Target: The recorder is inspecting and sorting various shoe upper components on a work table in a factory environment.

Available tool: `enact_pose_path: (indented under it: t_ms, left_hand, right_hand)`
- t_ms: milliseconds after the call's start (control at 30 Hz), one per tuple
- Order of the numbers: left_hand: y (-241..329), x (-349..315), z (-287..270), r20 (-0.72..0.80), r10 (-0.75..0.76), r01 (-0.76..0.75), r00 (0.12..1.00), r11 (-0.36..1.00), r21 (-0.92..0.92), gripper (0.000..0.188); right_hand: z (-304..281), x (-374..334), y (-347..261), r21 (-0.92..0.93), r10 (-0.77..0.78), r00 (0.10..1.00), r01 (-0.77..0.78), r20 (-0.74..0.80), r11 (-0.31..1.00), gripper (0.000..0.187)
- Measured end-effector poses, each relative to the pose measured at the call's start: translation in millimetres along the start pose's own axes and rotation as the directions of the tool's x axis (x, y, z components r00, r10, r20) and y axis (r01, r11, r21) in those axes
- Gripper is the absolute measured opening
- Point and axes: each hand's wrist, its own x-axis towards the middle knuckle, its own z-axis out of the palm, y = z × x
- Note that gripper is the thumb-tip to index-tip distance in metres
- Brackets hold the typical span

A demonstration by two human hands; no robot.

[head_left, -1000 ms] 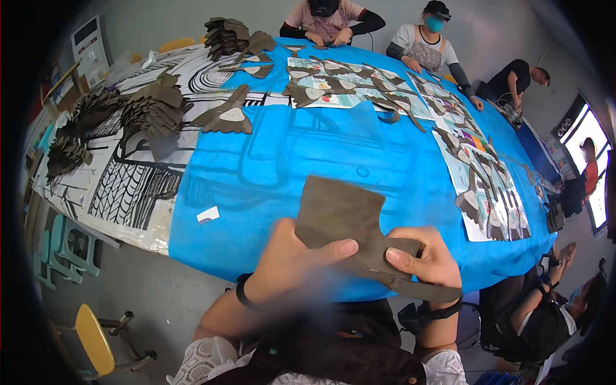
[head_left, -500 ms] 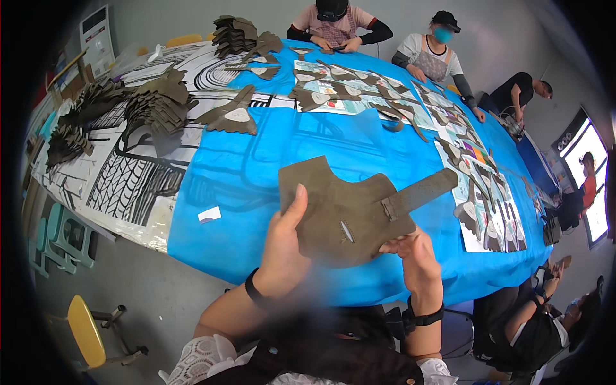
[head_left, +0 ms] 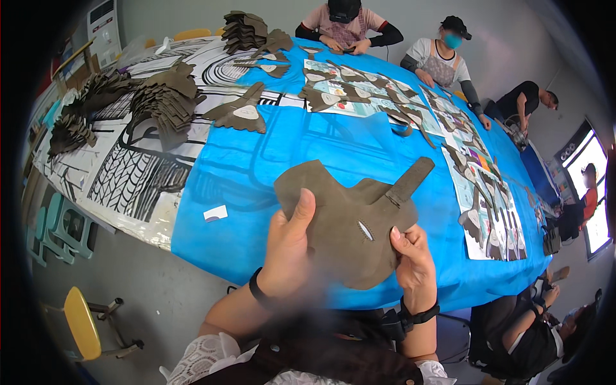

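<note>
Between my two hands is a flat olive-brown leather-like piece (head_left: 343,231) with a curved outline, a strap sticking out at its upper right and a stitched slit near its middle. My left hand (head_left: 289,240) grips its left edge, thumb on top and fingers behind. On the right side, my right hand (head_left: 414,256) pinches the edge below the strap, thumb on the face. The piece is held above the blue table cover (head_left: 250,192). A similar brown piece (head_left: 240,112) with a pale oval patch lies farther off on the table.
Stacks of brown pieces (head_left: 165,106) lie at the left on a patterned cover (head_left: 102,170). Printed sheets (head_left: 478,221) with more pieces run along the right. A small white card (head_left: 215,213) lies near the front edge. Co-workers (head_left: 449,58) are around the table; a yellow chair (head_left: 83,324) stands lower left.
The brown piece has turned so its strap points more steeply upward. My right thumb now presses on its face, and the fingers show less beneath it. My left hand keeps its grip.
</note>
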Motion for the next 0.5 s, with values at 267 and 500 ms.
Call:
enact_pose_path:
  t_ms: [267,500]
  left_hand:
    - [2,-1,-4,0.075,-0.037,0.032,0.996,0.997,0.064,0.040]
    - [6,-5,-3,0.083,-0.147,0.135,0.986,0.982,0.133,0.041]
  right_hand:
    - [-14,5,6,-0.032,0.015,0.999,-0.016,-0.034,0.999,0.028]
    - [-22,0,5,-0.109,-0.035,0.999,0.036,0.008,0.993,0.035]
